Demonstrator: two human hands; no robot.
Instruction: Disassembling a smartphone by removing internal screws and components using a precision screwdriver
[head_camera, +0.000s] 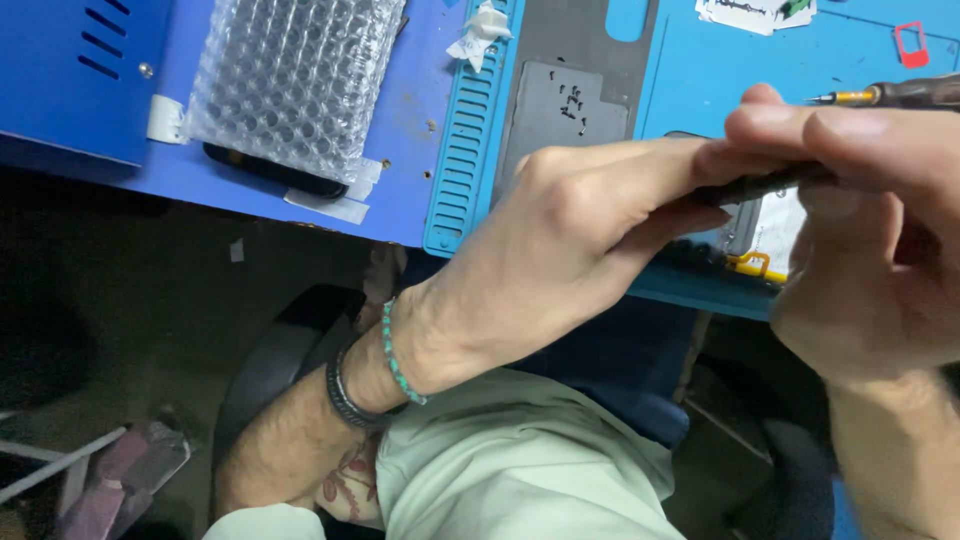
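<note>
Left hand (560, 240) and right hand (860, 230) both pinched the thin dark phone (765, 185) by its edge; screwdriver (890, 94) lay at 1 o'clock; grip was best kept light and even, avoiding flex.

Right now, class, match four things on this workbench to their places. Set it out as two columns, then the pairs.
1 bubble wrap
2 small screws
3 screwdriver
4 beaded bracelet

a on the left wrist
b far left, over a dark flat device
c on the grey pad
d in the right hand

Pairs: 1-b, 2-c, 3-d, 4-a
</note>
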